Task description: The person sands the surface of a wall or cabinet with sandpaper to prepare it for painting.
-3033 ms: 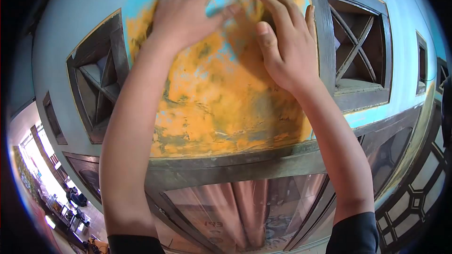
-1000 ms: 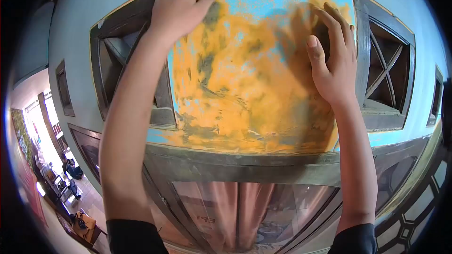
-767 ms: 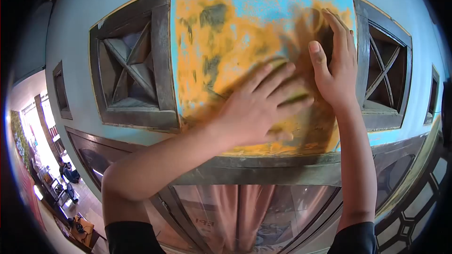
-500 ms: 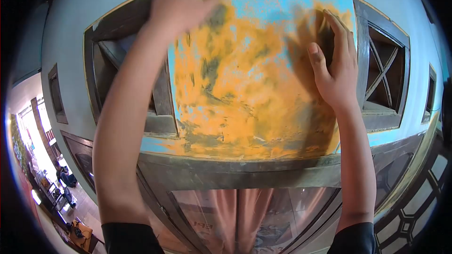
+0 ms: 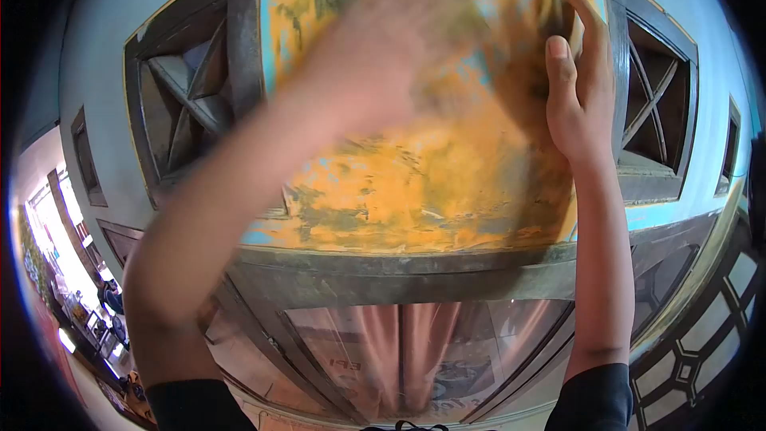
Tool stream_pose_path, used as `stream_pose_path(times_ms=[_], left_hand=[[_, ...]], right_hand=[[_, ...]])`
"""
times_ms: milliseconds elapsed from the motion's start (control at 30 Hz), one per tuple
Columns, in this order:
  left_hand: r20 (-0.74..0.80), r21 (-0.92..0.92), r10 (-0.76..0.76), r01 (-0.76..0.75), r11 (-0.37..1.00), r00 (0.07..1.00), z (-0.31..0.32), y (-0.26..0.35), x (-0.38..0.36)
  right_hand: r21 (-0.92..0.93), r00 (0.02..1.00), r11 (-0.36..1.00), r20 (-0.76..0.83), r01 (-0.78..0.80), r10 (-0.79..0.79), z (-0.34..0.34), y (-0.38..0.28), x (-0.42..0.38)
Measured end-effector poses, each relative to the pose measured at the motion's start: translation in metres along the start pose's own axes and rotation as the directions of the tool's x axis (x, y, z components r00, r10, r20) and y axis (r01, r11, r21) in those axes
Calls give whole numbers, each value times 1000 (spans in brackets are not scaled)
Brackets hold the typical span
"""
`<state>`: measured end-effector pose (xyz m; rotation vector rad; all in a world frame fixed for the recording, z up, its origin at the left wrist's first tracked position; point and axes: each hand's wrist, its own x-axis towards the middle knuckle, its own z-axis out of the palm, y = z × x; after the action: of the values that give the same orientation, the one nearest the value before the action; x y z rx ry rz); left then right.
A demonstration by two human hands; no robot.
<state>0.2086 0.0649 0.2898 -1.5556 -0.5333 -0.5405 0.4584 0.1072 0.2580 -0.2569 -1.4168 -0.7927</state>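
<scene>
An orange and blue wall panel (image 5: 415, 199) with dark, uneven patches fills the middle of the view. My left hand (image 5: 391, 48) is over its upper part, smeared by motion, so its fingers and anything in them cannot be made out. Toward the panel's right edge, my right hand (image 5: 581, 88) is raised with thumb and fingers apart and holds nothing visible. A dark shadow falls on the panel just left of it.
Dark framed openings with crossed bars flank the panel, one at left (image 5: 187, 96) and one at right (image 5: 654, 104). Below runs a dark wooden beam (image 5: 415, 279) above glass doors with pink curtains (image 5: 431, 351). A dark grille (image 5: 686, 371) stands at lower right.
My left hand has swept right and down across the panel, from its upper left toward the middle. My right hand stays near the right edge. The view has shifted slightly.
</scene>
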Motion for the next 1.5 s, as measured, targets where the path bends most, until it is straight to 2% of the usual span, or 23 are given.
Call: stream_pose_path(times_ms=[67, 133, 200, 267, 300, 333, 400, 500, 600, 700, 733, 800, 867, 967, 1033, 1067, 1133, 1233, 1300, 1333, 1367, 1433, 1500], left_hand=[[158, -39, -407, 418, 908, 900, -5, -65, 21], [35, 157, -607, 595, 788, 794, -25, -74, 38], [34, 10, -540, 540, 841, 841, -15, -61, 24], [-81, 47, -303, 307, 950, 949, 8, -24, 0], [-5, 51, -158, 158, 986, 987, -4, 21, -12], [167, -176, -38, 68, 982, 985, 1, 67, -38], [223, -334, 311, -228, 915, 924, -3, 128, -67], [301, -333, 118, -12, 943, 946, -9, 87, -55], [45, 25, -193, 192, 981, 980, -7, 4, -28], [105, 253, -489, 452, 855, 866, -15, -23, -13], [-112, 44, -343, 350, 936, 932, -8, -19, -21], [163, -29, -200, 207, 978, 966, -12, 32, -37], [346, -337, 192, -69, 939, 918, -16, 90, -56], [231, -248, 105, -46, 968, 967, -15, 47, -46], [117, 36, -143, 140, 989, 983, -7, -41, -25], [33, 102, -291, 286, 953, 956, -1, -74, -19], [171, 194, -684, 656, 729, 709, -48, -69, 33], [42, 143, -715, 704, 696, 698, -38, -61, 39], [-97, 152, -327, 339, 928, 940, 8, -77, 10], [-12, 203, -285, 282, 938, 958, 8, -33, 7], [101, 47, -116, 112, 993, 988, -8, 14, 1], [364, -372, 260, -117, 921, 894, -17, 100, -34], [353, -476, 377, -182, 860, 856, -7, 108, -51]], right_hand=[[6, 1000, 1000, -9, -15, 15, 2, 0, 0], [8, 1000, 1000, -16, -13, 13, 2, 2, -3], [-12, 999, 1000, -40, 16, -17, 1, 6, -5], [-45, 999, 999, -24, -29, 28, -2, 3, -9], [-62, 999, 997, -16, -50, 49, -5, 1, -10], [-59, 986, 990, 101, -124, 130, -14, -4, -6], [-81, 952, 979, 228, -188, 202, -29, -13, -1], [-151, 998, 987, 46, 50, -43, -3, 0, -12], [-238, 992, 967, 103, 89, -66, -6, -10, -20], [-316, 991, 946, 130, 72, -32, -6, -13, -38], [-300, 989, 953, 145, 51, -7, -9, -20, -46], [-345, 974, 938, 220, 34, 46, -17, -32, -62], [-345, 956, 937, 289, 48, 58, -25, -38, -74], [-355, 925, 933, 372, 57, 85, -35, -38, -83], [-361, 913, 931, 397, 57, 98, -41, -37, -89], [-362, 908, 931, 405, 51, 107, -44, -38, -93], [-363, 903, 931, 412, 42, 121, -48, -39, -99], [-353, 902, 935, 411, 24, 132, -54, -37, -111], [-349, 894, 937, 421, 3, 154, -62, -37, -120], [-348, 890, 937, 424, -7, 165, -65, -36, -123], [-350, 894, 937, 415, -15, 169, -67, -33, -128], [-353, 900, 935, 402, -19, 170, -71, -29, -134], [-350, 900, 936, 399, -27, 175, -74, -28, -138]])
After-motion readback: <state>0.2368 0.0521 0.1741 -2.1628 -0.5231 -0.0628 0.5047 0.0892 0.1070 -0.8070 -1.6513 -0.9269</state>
